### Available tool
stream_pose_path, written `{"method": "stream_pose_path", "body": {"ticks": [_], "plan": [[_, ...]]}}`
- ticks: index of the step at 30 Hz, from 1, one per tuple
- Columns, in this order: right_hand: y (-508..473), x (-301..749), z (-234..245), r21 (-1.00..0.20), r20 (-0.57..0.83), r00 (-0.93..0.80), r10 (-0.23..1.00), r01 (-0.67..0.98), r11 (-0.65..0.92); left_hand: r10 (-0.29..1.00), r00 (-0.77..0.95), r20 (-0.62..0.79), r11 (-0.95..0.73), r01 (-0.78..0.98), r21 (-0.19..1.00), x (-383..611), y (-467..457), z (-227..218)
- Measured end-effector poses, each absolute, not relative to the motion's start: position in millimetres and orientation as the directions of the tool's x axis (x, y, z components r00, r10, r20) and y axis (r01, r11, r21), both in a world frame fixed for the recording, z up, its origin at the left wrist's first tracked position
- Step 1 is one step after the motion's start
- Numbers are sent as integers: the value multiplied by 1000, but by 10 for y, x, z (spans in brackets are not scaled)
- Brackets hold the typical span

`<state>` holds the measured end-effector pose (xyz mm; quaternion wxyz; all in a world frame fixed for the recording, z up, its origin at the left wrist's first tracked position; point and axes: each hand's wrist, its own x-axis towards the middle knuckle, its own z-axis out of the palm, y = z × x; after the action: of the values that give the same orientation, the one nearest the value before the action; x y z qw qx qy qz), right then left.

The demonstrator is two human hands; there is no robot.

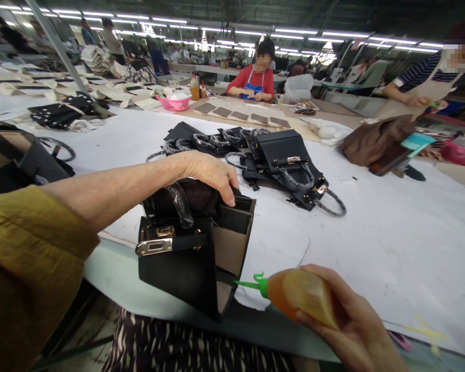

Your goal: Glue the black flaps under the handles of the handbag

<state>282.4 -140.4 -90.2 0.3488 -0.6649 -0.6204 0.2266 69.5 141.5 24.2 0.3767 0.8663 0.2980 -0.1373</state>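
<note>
Our left hand (pixel 213 173) is closed over the back rim of the bag (pixel 178 279), thumb on the inner side; how firmly it pinches we cannot tell. The bag stands at the near edge of the surface (pixel 391 248), its right side open towards our right hand (pixel 349 310); that hand is wrapped round the bottle (pixel 294 294), fingers curved to its girth, with the nozzle (pixel 251 284) tipped level at the bag's lower side edge; whether the tip touches, we cannot tell. To do this well, we should brace the bag so that it cannot slide off the surface; squeeze lightly and evenly, since a soft bottle can gush; follow the edge closely and spare the black front and the metal-tipped strap (pixel 155 247); the other bags (pixel 282 150) lie beyond, well clear of the nozzle.
</note>
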Motion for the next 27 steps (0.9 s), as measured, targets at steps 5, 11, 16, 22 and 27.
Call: {"method": "stream_pose_path", "body": {"ticks": [5, 11, 16, 22, 27], "plan": [[-1397, 2824, -887, -776, 99, 132, 986, 630, -6, 267, 806, -528, -583, 571, 578, 664, 1374, 322], [-1356, 2745, -753, -920, -24, 306, 952, 365, -140, 330, 800, -501, -619, 584, 525, 641, 1208, 669], [-1261, 2688, -733, -989, -89, 423, 902, 71, -130, 451, 807, -381, -748, 575, 332, 611, 1040, 887], [-1083, 2852, -958, -993, -73, 371, 926, -112, -33, 476, 864, -163, -872, 488, 38, 552, 951, 747], [-950, 2887, -1151, -995, -44, 393, 919, -96, -7, 487, 868, -92, -871, 476, -121, 551, 841, 439]]}}
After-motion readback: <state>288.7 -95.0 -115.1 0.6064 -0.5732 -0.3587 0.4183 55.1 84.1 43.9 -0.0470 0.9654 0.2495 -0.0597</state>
